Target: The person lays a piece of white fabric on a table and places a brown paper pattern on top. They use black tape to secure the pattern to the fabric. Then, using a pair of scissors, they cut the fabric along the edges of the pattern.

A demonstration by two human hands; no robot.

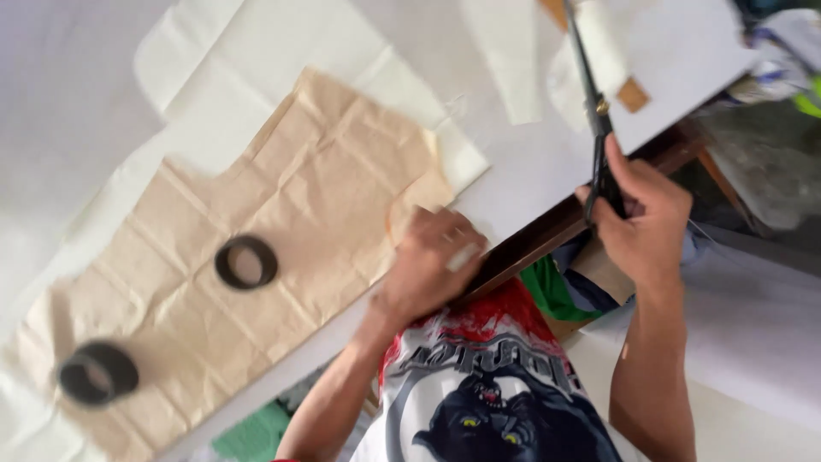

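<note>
Your right hand [643, 224], right of middle, fist closed round black scissors [592, 94], blades pointing to top. Your left hand [430, 263], middle, fingers curled, pressing corner of brown paper [256, 197] on white cloth [214, 60]. Two dark rings [246, 262] sit on paper, lower left.

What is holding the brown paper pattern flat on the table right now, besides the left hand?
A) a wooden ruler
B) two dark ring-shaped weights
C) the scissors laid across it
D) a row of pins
B: two dark rings sit on the brown paper pattern, while the scissors are up in the right hand, off the paper; the left hand presses its edge.
</note>
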